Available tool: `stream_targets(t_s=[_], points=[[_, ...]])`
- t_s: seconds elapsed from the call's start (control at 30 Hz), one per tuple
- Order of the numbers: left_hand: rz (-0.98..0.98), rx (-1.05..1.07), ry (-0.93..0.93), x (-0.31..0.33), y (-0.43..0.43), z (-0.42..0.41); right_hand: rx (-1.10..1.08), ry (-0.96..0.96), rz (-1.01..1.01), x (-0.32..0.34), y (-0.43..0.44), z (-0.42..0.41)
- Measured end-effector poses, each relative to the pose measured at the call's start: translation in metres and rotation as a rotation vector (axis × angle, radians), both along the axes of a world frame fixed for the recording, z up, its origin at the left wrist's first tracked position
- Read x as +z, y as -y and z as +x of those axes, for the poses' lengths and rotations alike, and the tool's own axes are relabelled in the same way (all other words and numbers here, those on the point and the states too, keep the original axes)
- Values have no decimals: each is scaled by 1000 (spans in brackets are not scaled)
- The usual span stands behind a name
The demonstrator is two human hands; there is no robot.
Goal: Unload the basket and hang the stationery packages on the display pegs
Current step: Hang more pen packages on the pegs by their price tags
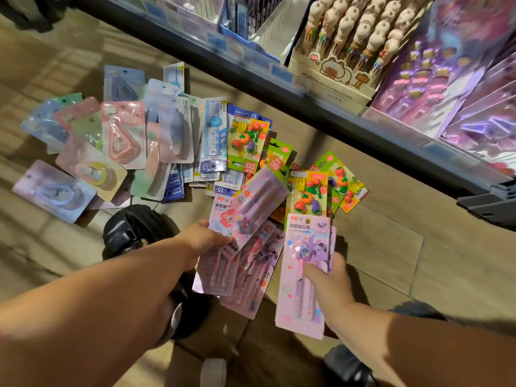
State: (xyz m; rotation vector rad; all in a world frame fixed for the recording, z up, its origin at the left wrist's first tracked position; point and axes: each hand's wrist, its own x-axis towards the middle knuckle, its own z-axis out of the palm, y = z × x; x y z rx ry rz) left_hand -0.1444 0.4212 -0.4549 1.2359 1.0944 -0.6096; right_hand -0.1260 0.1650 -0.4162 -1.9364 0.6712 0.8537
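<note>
The person's two bare forearms reach forward and down over a wood-look floor. The right hand grips a purple pen pack near its middle, the thumb pressed on the front and the fingers curled behind. The edge of another card shows just behind this pack, though how many the hand holds cannot be told. The left hand pinches the lower edge of a pink pen pack, which is tilted up and to the right, lifted above the pile.

Under both hands, more pink and purple pen packs lie overlapping on the floor. A black strapped shoe sits just left of the left wrist.

Beyond the hands, green-backed fruit eraser packs lie in a loose fan, touching one another. Left of them are blue ruler packs stacked in a heap. Farther left, pastel correction tape packs spread out across the floor, some overlapping.

Farthest away, a dark shelf edge runs diagonally across the upper right. On the shelf stands a cardboard box of bear-topped pens, and beside it to the right are rows of purple packs, blurred.
</note>
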Motion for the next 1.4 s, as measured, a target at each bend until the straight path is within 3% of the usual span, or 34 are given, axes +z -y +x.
stream_targets(t_s=[0.2, 0.43, 1.07, 1.4], points=[[107, -96, -20, -3, 9, -1, 43, -174, 142, -14, -46, 16], [184, -191, 19, -5, 16, -2, 223, -242, 6, -40, -59, 16], [-130, -144, 123, 20, 16, 14, -105, -172, 326, -23, -51, 22], [-213, -68, 315, 45, 13, 46, -52, -20, 444, 12, -56, 64]])
